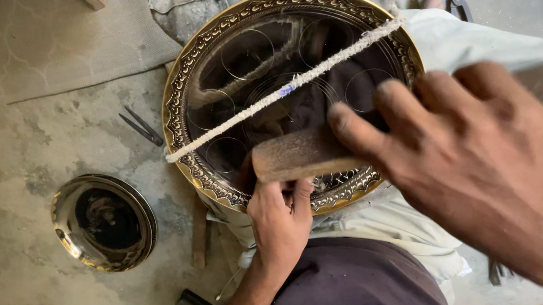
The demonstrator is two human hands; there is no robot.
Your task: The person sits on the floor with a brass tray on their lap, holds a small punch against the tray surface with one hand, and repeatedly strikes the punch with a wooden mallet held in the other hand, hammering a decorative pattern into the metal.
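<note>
While the left hand [280, 225] is gripping the near rim of the brass tray [187, 81] on the lap, the right hand [482, 159] is closing around a wooden block [302, 156]; strokes should be staying flat against the tray's near edge, clear of the cord [285, 89].

One view only, from the head, looking steeply down at close range. Right hand [481, 169] nearest the lens, large and blurred; tray [230, 39] mid-frame on the lap; floor [18, 164] farther off, left.
</note>
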